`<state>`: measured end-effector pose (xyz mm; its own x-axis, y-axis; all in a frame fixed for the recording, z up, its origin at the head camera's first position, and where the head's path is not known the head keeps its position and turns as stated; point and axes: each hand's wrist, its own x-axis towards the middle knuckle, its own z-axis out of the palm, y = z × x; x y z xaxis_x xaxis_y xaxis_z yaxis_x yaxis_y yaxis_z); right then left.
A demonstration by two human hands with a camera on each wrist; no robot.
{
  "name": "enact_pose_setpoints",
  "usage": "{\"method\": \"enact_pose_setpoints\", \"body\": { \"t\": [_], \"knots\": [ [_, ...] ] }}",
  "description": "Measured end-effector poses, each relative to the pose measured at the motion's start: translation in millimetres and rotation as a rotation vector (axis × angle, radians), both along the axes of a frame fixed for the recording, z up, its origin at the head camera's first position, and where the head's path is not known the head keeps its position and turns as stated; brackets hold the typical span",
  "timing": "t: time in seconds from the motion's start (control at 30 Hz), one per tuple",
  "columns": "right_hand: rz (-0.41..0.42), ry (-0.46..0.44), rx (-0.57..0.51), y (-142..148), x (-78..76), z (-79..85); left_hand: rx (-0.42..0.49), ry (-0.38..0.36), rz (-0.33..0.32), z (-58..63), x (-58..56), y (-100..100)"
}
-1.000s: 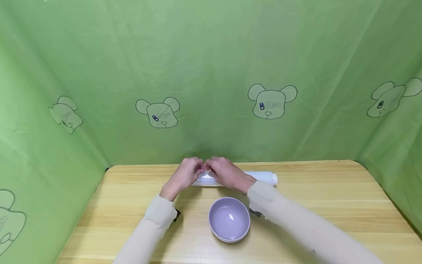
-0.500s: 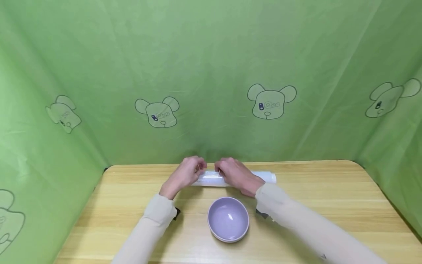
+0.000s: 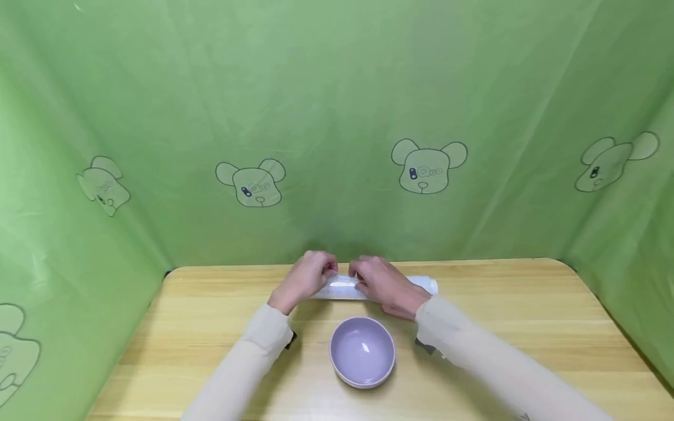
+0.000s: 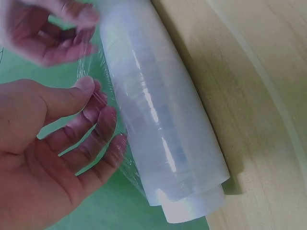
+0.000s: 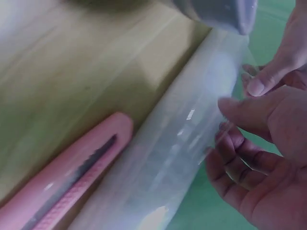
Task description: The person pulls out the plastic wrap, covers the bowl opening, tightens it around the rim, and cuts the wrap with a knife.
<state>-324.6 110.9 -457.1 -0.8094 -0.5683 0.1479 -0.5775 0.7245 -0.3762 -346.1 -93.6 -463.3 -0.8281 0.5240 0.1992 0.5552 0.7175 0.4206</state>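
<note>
- Beyond the lilac bowl (image 3: 362,352), we see the roll of clear film (image 4: 165,115) lying on the wooden table (image 3: 210,333).
- Past the bowl's left side, we see the left hand (image 3: 309,273) pinching a film strand (image 4: 85,62).
- Past its right side, we see the right hand (image 3: 385,283) pinching the same strand, stretched between both.
- Nearer the bowl's right rim, we notice a pink cutter (image 5: 72,175).

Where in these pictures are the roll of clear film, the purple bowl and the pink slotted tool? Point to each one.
Roll of clear film (image 4: 160,105): left wrist view, on its wrapped side.
Purple bowl (image 3: 360,356): head view, on its inside.
Pink slotted tool (image 5: 67,167): right wrist view, on its body beside the dark slot.
</note>
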Motion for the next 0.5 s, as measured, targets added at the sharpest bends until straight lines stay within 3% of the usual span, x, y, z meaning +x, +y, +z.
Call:
{"method": "enact_pose_setpoints", "body": {
  "t": [0.23, 0.37, 0.5],
  "knots": [
    [0.001, 0.043, -0.020, 13.9, 1.6, -1.5, -0.011, -0.064, 0.018, 2.9, 1.0, -0.9],
    [0.029, 0.059, -0.025, 16.8, 0.3, 0.5, -0.046, -0.116, -0.013, 7.5, 4.5, 7.7],
    [0.039, 0.088, -0.009, 17.0, 0.2, 1.7, -0.110, -0.058, -0.051, 8.5, 5.5, 20.3]
  ]
}}
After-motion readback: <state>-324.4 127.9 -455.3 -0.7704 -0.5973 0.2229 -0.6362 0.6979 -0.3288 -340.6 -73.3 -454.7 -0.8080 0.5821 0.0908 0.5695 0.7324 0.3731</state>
